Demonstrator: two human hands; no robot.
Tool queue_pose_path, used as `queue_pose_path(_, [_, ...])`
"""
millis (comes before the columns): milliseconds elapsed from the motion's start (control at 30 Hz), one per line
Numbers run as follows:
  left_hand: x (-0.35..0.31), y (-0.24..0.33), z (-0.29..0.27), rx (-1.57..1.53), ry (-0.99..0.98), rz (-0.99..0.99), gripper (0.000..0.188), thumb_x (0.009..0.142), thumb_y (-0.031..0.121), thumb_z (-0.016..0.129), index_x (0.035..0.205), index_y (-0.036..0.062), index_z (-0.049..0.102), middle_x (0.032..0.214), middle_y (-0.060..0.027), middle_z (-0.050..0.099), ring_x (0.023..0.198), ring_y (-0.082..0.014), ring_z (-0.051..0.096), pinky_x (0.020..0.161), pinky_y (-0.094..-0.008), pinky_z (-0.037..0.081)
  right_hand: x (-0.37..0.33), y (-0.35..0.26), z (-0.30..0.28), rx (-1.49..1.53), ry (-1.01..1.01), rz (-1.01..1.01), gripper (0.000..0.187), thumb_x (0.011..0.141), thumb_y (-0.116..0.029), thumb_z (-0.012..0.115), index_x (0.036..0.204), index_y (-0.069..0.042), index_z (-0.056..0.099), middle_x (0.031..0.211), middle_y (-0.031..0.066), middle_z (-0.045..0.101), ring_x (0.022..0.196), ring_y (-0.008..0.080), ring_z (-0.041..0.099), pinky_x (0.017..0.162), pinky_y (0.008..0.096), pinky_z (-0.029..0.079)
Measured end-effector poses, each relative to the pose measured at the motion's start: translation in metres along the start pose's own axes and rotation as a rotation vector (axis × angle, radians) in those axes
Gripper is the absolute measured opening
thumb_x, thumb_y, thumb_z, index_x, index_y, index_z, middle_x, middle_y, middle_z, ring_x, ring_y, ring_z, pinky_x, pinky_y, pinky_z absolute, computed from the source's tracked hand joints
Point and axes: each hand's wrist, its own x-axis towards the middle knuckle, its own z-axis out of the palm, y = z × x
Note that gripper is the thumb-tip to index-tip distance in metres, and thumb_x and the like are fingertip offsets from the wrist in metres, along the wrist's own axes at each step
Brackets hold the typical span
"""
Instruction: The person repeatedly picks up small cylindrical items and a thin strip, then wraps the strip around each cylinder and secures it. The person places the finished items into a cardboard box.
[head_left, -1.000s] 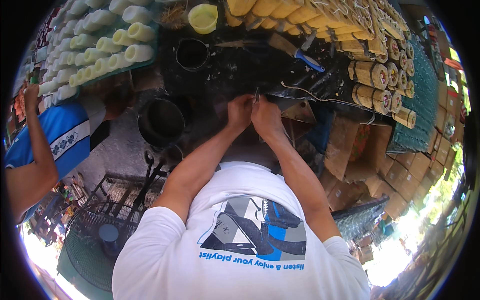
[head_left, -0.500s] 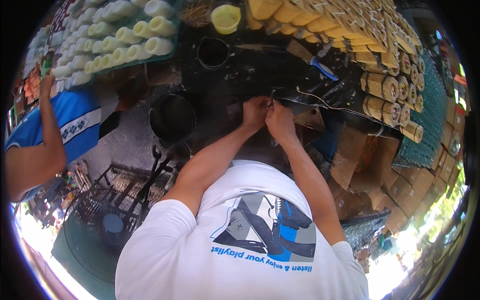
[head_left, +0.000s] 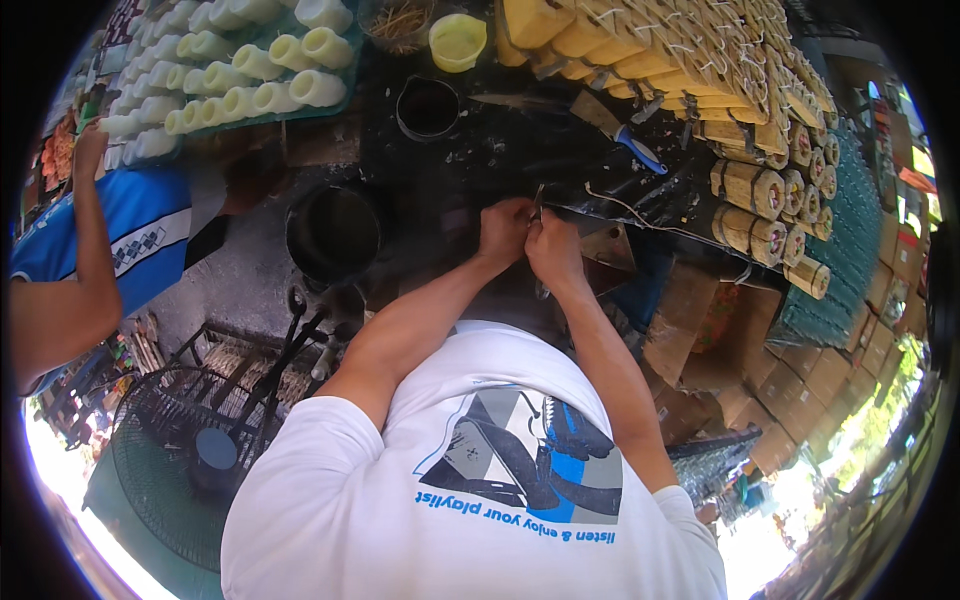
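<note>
Close together at the near edge of the dark worktable [head_left: 480, 165], my two hands meet over one small item. My left hand [head_left: 506, 230] is closed, its fingertips pinched against those of the other. Closed as well, my right hand [head_left: 554, 248] grips the same thin, pointed thing [head_left: 539, 198], whose tip sticks up between the fingers. Its lower part is hidden, and its kind is too small to tell. A pale string [head_left: 632, 208] lies on the table just right of my hands. Farther off rests a blue-handled tool [head_left: 641, 150].
Left of my hands stands a black pot [head_left: 334, 237]; a dark can [head_left: 428, 107] and yellow bowl [head_left: 458, 43] sit beyond. Banded wooden cylinders [head_left: 752, 190] stack at right, pale cups [head_left: 255, 62] at far left. A co-worker's blue shirt [head_left: 150, 225], fan [head_left: 205, 450] and cardboard box [head_left: 680, 325] flank me.
The view has shifted slightly, so most things sit a little farther left. My hands stay together on the small thing, and its pointed tip now shows more plainly above the fingers.
</note>
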Motion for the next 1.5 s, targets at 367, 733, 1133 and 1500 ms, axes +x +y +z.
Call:
queue_pose_path(367, [0.009,0.024,-0.013,0.066,-0.132,-0.189,0.019,0.092,0.012,0.064,0.099,0.0008,0.077,0.091,-0.0208,0.074,0.083,-0.0351,0.074,0.077,-0.0411,0.055,0.001,-0.013,-0.017,-0.182,-0.013,-0.050,0.024,0.096,-0.015,0.056,0.108,0.003,0.067,0.081,0.0296,0.069,0.076,0.0474,0.069,0.070,0.0567,0.055])
queue_pose_path(733, [0.089,0.146,-0.171,0.443,0.307,0.407,0.007,0.087,0.002,0.072,0.093,0.0006,0.075,0.087,-0.0178,0.072,0.083,-0.0351,0.071,0.075,-0.0395,0.055,0.000,-0.002,-0.075,0.827,-0.020,0.442,0.029,0.095,-0.019,0.069,0.121,-0.006,0.071,0.078,0.0002,0.063,0.075,0.0111,0.065,0.068,0.0317,0.052])
queue_pose_path(1133, [0.149,0.172,-0.192,0.620,0.392,0.399,0.017,0.089,0.015,0.074,0.100,0.0017,0.076,0.087,-0.0177,0.069,0.079,-0.0360,0.068,0.072,-0.0436,0.053,0.112,0.057,-0.088,-0.131,0.296,0.220,0.031,0.087,-0.031,0.075,0.105,-0.006,0.076,0.107,0.0194,0.073,0.101,0.0421,0.070,0.086,0.0517,0.055])
queue_pose_path(1500, [0.010,0.118,-0.109,0.337,-0.146,0.217,0.017,0.087,0.010,0.077,0.100,-0.0011,0.075,0.090,-0.0153,0.069,0.076,-0.0303,0.069,0.069,-0.0382,0.055,0.128,0.054,-0.073,-0.157,0.331,0.201,0.018,0.087,-0.024,0.075,0.096,-0.009,0.076,0.106,0.0183,0.073,0.100,0.0415,0.070,0.084,0.0515,0.056])
